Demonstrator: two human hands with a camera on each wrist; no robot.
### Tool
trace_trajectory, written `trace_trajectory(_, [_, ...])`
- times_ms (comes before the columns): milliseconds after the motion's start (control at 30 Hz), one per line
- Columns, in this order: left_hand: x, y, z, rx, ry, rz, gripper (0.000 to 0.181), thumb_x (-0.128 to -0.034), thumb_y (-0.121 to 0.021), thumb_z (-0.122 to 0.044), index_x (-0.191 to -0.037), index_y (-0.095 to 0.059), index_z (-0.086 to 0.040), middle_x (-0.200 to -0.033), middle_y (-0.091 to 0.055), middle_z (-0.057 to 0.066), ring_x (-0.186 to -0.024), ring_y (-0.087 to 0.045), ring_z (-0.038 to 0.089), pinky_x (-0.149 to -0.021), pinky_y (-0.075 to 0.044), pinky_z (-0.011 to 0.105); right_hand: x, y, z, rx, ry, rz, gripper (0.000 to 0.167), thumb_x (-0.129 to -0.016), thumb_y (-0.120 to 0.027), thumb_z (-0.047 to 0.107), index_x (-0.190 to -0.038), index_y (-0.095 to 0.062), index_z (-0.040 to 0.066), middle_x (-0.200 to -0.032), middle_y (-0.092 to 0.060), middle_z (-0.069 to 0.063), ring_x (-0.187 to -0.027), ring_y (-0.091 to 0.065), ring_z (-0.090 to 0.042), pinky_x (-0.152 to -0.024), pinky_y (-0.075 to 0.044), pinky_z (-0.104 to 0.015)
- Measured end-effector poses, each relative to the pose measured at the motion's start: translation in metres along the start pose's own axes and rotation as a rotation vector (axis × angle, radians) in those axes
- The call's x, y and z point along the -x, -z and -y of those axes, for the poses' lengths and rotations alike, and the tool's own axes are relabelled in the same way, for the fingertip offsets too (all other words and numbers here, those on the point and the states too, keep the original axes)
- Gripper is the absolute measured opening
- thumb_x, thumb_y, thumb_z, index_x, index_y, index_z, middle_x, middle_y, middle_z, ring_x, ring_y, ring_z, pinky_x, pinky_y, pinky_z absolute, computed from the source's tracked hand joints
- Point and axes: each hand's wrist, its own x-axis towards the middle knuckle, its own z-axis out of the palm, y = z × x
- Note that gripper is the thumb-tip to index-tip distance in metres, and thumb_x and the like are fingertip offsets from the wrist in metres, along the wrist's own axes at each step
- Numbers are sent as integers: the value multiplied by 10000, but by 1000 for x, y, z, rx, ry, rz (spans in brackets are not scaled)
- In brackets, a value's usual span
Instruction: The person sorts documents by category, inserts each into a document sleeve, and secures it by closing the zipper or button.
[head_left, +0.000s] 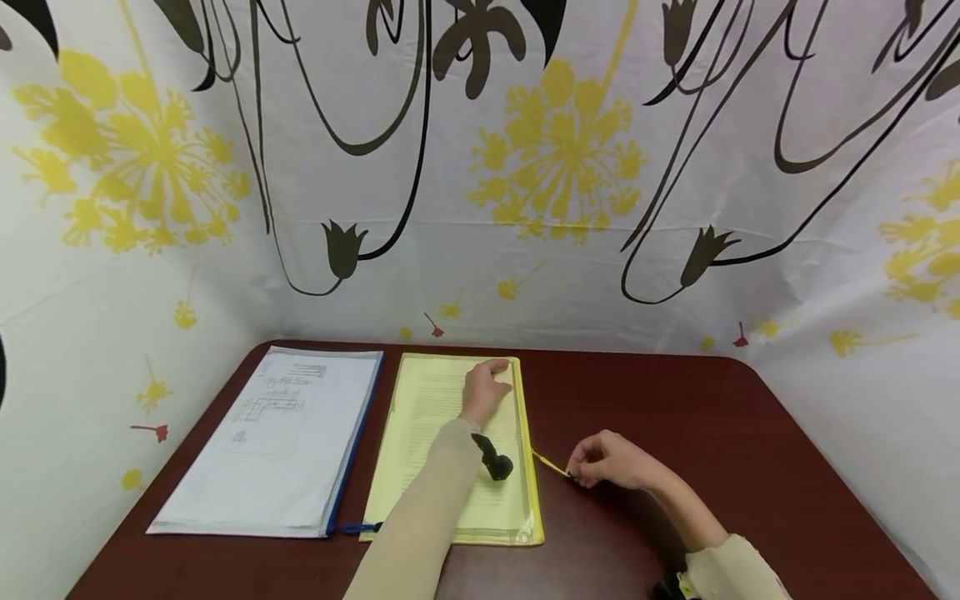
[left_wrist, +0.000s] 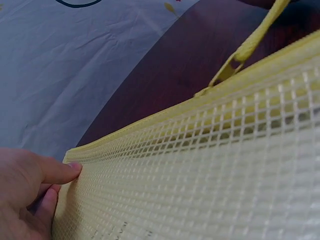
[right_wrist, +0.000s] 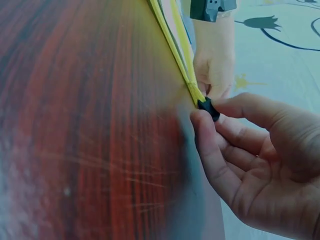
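Note:
A yellow mesh zip pouch (head_left: 420, 417) with printed sheets inside lies flat on the table. My left hand (head_left: 482, 393) grips its far right corner; the left wrist view shows a fingertip on the mesh (left_wrist: 165, 185) and another finger at the edge. From the zipper on the pouch's right side, a yellow pull cord (head_left: 550, 464) stretches toward my right hand (head_left: 611, 462). In the right wrist view, thumb and finger pinch the cord's black end (right_wrist: 209, 108). The zip's slider (left_wrist: 226, 70) is about midway along that side.
To the left lies a second pouch with a blue edge (head_left: 356, 450), holding white sheets with a drawing (head_left: 273, 404). Its blue pull cord (head_left: 356, 528) reaches the yellow pouch's near left corner. A patterned cloth (head_left: 450, 275) hangs behind the dark red table (head_left: 675, 400).

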Motion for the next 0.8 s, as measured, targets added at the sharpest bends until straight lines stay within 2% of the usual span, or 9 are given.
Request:
trace_trajectory(300, [1, -1, 1, 3, -10, -5, 434, -879, -695, 7, -1304, -646, -66, -1321, -672, 88, -1286, -588, 301, -1029, -533, 430, 8, -3, 5, -63, 34, 170, 159, -953, -595, 77, -945, -721, -20, -867, -718, -76, -731, -685, -122, -667, -610, -292])
trace_trajectory(500, [2, -2, 2, 2, -14, 11, 433, -883, -690, 10, -1308, -642, -61, -1326, -669, 93, -1289, -585, 301, -1019, -540, 427, 11, -9, 8, -126, 80, 327, 168, -926, -569, 28, -936, -712, -60, -845, -726, -89, -728, -677, -75, -673, -619, -281])
trace_trajectory(567, [2, -1, 2, 6, -17, 14, 432, -885, -687, 14, -1309, -640, -55, -1327, -666, 102, -1291, -583, 308, -1016, -542, 432, 13, -11, 10, -150, 86, 377, 165, -921, -577, 25, -938, -699, -85, -838, -721, -138, -730, -678, -61, -675, -616, -261])
trace_trajectory(700, [2, 0, 0, 11, -19, 18, 433, -893, -680, 15, -1318, -635, -57, -1334, -662, 104, -1298, -578, 310, -1010, -544, 444, 19, -13, 16, -203, 77, 504, 198, -922, -607, 43, -966, -670, -140, -859, -645, -374, -735, -675, -29, -688, -617, -249])
trace_trajectory(800, [3, 0, -1, 9, -16, 22, 434, -895, -680, 15, -1320, -635, -62, -1336, -661, 103, -1298, -577, 310, -1012, -541, 451, 23, -15, 22, -236, 74, 621, 247, -926, -621, 58, -995, -646, -178, -907, -565, -484, -731, -669, -21, -716, -635, -439])
